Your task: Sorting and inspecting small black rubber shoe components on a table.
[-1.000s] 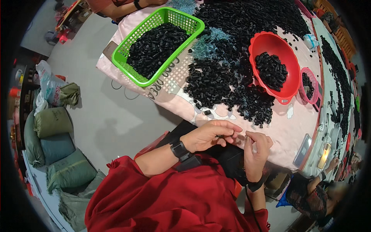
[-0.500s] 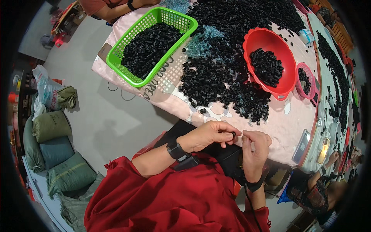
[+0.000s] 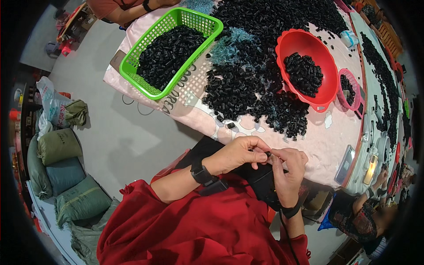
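Note:
My left hand (image 3: 238, 155) pinches a small black cylindrical plastic piece (image 3: 268, 154) between thumb and fingers, just off the table's near edge. My right hand (image 3: 289, 170) is closed in a pinch, its fingertips meeting the piece from the right. Whatever those right fingertips hold, if anything, is too small and covered to make out. Beyond my hands a big heap of similar black pieces (image 3: 234, 90) spreads over the pink cloth (image 3: 324, 152). Small clear bluish bits (image 3: 232, 48) lie among the heap.
A green basket (image 3: 165, 93) and a red bowl (image 3: 324, 55), both holding black pieces, stand on the table with a pink sieve (image 3: 354, 105). A phone (image 3: 344, 164) lies at right. Another person's arm (image 3: 128, 15) rests at far left. Stuffed sacks (image 3: 81, 198) sit on the left.
My right hand has moved slightly left, so its fingertips now meet the black piece across what was a small gap. My left hand keeps its pinch in nearly the same place.

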### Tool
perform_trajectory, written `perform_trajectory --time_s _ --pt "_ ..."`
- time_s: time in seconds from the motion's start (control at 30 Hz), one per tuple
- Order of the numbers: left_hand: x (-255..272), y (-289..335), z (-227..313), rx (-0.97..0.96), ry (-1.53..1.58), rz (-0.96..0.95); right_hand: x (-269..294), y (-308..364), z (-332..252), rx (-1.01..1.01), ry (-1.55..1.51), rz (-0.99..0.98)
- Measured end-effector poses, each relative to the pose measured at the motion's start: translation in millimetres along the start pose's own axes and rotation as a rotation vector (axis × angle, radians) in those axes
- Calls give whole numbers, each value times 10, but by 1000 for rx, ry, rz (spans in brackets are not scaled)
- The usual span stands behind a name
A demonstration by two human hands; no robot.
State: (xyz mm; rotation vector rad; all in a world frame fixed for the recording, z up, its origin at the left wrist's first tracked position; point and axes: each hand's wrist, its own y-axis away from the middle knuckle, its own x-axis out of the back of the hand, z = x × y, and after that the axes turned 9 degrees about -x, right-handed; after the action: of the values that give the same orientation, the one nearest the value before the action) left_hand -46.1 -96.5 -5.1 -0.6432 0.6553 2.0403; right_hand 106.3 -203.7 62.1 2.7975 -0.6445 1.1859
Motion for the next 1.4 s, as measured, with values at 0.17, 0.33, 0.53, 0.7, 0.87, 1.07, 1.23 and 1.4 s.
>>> perform_trajectory --time_s 0.17,0.33,0.53,0.7,0.87,1.07,1.23,1.4 --pt "-1 -3 -11 -24 17 -1 -20 30 -7 -67 -28 -4" --pt "3 -18 -23 -37 11 -7 -28 24 20 -78 -46 10" --pt "32 8 -20 -29 -1 27 -15 5 52 34 29 -64" --pt "37 52 117 6 -53 -58 -150 -156 209 -70 -22 53" --pt "62 115 165 105 -26 -209 -549 -462 385 285 298 169" --pt "108 152 190 108 -37 -201 -906 -613 423 313 501 201" --pt "126 168 202 84 -45 -176 -987 -622 440 296 604 189" --pt "99 158 214 75 -46 -172 -916 -588 385 311 590 185"
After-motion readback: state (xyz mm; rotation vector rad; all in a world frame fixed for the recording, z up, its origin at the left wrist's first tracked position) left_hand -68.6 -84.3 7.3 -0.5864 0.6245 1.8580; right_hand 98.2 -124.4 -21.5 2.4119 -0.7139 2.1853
